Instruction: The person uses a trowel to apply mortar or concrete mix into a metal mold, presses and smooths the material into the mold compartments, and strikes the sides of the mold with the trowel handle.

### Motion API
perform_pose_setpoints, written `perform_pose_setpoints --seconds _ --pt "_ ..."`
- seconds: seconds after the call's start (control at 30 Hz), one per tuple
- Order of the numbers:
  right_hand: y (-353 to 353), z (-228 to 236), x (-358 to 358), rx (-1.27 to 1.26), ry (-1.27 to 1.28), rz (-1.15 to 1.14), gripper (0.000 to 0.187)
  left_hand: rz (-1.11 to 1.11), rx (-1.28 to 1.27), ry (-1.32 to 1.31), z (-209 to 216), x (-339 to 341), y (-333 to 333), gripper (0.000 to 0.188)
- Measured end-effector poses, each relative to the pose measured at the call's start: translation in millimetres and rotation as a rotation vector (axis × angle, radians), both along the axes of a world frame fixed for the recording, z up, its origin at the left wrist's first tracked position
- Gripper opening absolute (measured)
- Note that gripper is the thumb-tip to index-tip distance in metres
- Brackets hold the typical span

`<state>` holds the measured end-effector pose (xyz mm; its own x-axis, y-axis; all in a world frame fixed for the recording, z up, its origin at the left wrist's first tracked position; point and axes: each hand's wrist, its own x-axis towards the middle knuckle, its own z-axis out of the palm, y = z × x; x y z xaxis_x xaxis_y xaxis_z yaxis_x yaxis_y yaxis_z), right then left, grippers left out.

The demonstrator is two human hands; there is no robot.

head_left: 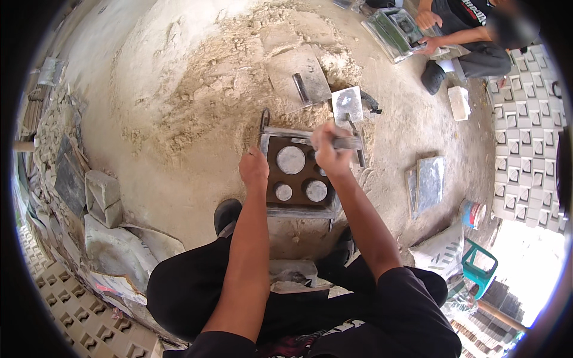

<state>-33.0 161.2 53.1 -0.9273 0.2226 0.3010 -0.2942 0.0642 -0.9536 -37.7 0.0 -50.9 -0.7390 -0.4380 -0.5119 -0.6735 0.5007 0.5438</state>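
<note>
A square metal mould (298,212) lies on the ground between my feet, filled with smooth dark grey-brown mix. Round pale discs of different sizes sit in the mix, among them a large disc (290,160) and a smaller disc (316,191); another is partly covered by my right hand. My left hand (255,170) is closed at the left rim of the mould, fingers curled there. Above the mould's far right part, my right hand (332,149) grips a small flat-bladed tool (347,143), blurred by motion, its thin end pointing left over the mix.
Beyond the mould are a float with a dark handle (301,88), a pale square plate (347,102) and loose sandy powder (203,77). A person (471,42) handles another mould at the far right. Grey slabs (428,182), a green plastic stool (479,268) and stacked pierced blocks (525,137) stand right.
</note>
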Motion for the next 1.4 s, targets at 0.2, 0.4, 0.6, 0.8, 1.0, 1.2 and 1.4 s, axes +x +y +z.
perform_pose_setpoints --seconds 0.2,0.4,0.6,0.8,1.0,1.2,1.4 --pt "-2.5 24.4 -6.7 -0.194 -0.108 -0.082 0.043 0.023 -0.001 -0.057 9.8 -0.9 -1.0 0.056" --pt "-12.3 11.3 4.4 -0.066 -0.140 -0.082 0.037 0.064 -0.029 -0.044 13.7 -2.3 3.3 0.055" --pt "-13.1 18.7 8.9 -0.045 -0.193 -0.226 0.038 0.026 -0.029 -0.012 8.3 0.3 1.0 0.055" --pt "-10.0 47.6 30.0 -0.039 -0.314 -0.191 0.048 0.062 -0.039 -0.008 7.8 1.2 0.8 0.055" --pt "-12.8 42.9 41.3 0.060 -0.377 -0.189 0.055 0.080 -0.054 -0.010 8.0 -0.5 0.8 0.057" --pt "-9.1 35.3 53.1 -0.022 -0.453 -0.245 0.055 0.099 -0.017 -0.043 13.7 -1.3 1.1 0.058" --pt "-11.8 28.4 67.7 0.206 -0.378 -0.253 0.052 0.097 -0.008 -0.052 17.4 -3.7 3.4 0.058"
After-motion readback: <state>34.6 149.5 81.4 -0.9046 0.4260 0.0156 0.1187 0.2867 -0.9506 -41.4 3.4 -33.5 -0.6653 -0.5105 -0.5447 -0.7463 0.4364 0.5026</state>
